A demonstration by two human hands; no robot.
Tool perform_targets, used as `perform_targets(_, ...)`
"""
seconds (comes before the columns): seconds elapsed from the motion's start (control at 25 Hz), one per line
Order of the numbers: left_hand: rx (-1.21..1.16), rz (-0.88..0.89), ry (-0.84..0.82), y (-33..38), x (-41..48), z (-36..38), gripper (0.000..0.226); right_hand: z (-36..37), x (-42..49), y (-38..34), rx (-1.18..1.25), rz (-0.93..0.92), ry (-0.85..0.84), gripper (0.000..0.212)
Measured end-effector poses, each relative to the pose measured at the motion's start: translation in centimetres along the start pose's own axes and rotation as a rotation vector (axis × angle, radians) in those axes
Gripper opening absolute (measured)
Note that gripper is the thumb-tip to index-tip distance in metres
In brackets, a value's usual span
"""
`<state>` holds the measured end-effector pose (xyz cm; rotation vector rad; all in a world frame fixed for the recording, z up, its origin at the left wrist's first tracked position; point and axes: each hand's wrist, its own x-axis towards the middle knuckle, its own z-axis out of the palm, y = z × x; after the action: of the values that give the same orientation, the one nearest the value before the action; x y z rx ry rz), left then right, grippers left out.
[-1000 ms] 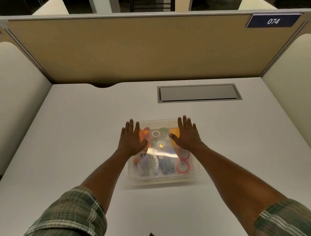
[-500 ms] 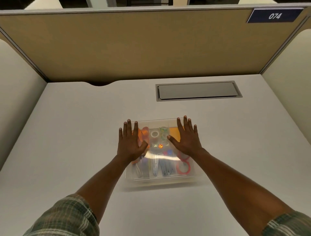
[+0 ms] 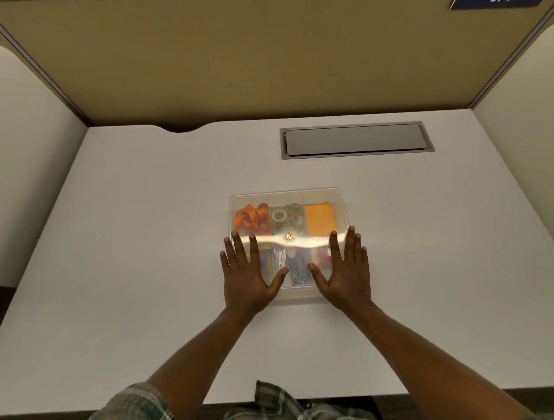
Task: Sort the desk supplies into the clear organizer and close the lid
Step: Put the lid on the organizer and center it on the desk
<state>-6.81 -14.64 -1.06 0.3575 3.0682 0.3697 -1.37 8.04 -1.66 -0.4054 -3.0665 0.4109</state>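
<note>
Plaid sleeves [image 3: 135, 401] show at the near edge of the white table [image 3: 120, 239]. Both hands lie flat, fingers spread, grip holding nothing: the left hand [image 3: 248, 280] and right hand [image 3: 344, 275] rest on the near corners of the closed lid [image 3: 287, 236] of the clear organizer [image 3: 341, 204], mid-table. Beyond the fingertips its far compartments show orange clips [image 3: 250, 217], tape rolls [image 3: 286, 215] and an orange pad [image 3: 319, 217]. Farther off lies a grey hatch [image 3: 353, 141].

White desk [image 3: 135, 239], grey cable hatch [image 3: 356, 140], tan partition [image 3: 269, 60], perhaps a numbered plate [image 3: 494, 3].
</note>
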Motion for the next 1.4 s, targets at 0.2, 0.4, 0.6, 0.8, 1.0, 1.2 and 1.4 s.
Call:
perform_targets(0.2,0.012,0.014,-0.010,0.0,0.2,-0.3,0.109,-0.2,0.0,-0.2,0.048,-0.001,0.004,0.096)
perform_targets(0.4,0.010,0.033,-0.044,-0.9,1.1,-0.6,0.115,-0.5,0.8,-0.8,0.093,-0.007,-0.071,0.101)
perform_targets(0.6,0.068,0.016,-0.035,-3.7,2.7,-1.7,0.111,-0.8,2.7,-3.0,0.076,-0.099,-0.208,0.115)
perform_targets(0.8,0.066,-0.098,-0.025,-3.3,0.5,-1.6,0.096,-0.1,3.3,-8.4,0.022,-0.150,-0.270,0.109)
perform_targets(1.0,0.046,-0.272,-0.009,-7.5,-1.5,-1.9,0.097,0.5,3.5,-13.4,-0.030,-0.272,-0.345,0.099)
perform_targets(1.2,0.058,-0.293,-0.022,-13.0,-1.6,-2.9,0.098,1.4,4.3,-17.5,-0.099,-0.377,-0.425,0.098)
perform_targets(1.4,0.048,-0.279,-0.070,-14.2,-1.3,-3.0,0.099,0.4,4.6,-18.0,-0.161,-0.410,-0.469,0.098)
